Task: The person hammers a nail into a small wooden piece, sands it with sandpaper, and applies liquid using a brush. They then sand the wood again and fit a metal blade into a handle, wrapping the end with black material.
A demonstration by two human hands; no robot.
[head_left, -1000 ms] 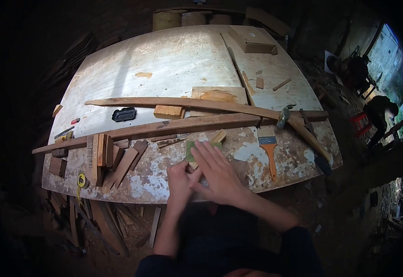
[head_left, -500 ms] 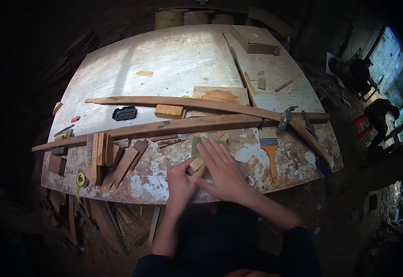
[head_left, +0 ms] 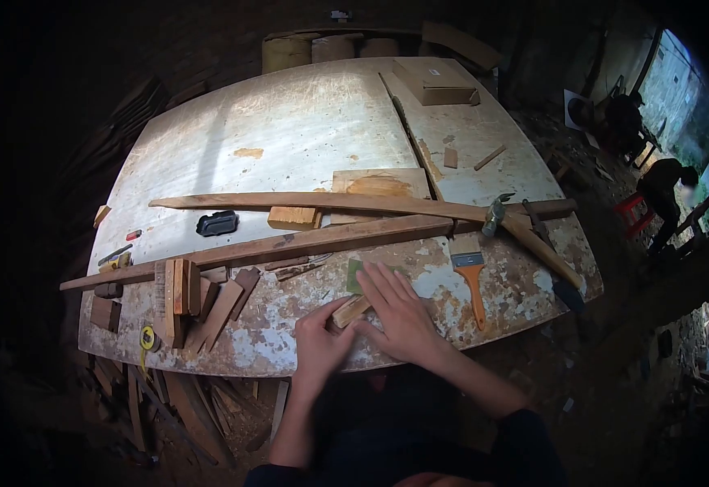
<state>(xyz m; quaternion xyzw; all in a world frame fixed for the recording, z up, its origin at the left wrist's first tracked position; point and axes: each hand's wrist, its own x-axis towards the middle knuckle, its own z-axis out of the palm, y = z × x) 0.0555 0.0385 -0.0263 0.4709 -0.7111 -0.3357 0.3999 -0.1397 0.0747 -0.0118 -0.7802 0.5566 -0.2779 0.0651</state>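
In the head view, my left hand (head_left: 322, 337) is closed around the near end of a small wooden block (head_left: 349, 312), close to the table's front edge. My right hand (head_left: 399, 316) lies flat with its fingers stretched out over a green sheet (head_left: 355, 276) that looks like sandpaper, and its thumb is close to the block. Beneath the right hand, the block's far end is hidden. To the right of my hands is a wide paintbrush (head_left: 473, 288) with an orange handle.
Two long wooden bars cross the table (head_left: 289, 105) beyond my hands, with a hammer (head_left: 495, 214) at their right end. Wood pieces (head_left: 177, 296) and a tape measure (head_left: 150, 338) sit left. A black tray (head_left: 217, 223) and cardboard box (head_left: 435, 81) lie farther back. A person (head_left: 663, 195) bends at far right.
The view has tilted up slightly, so the table appears lower. My right hand and the green sheet have shifted a little rightward, and the block's far end has gone out of sight under the hand.
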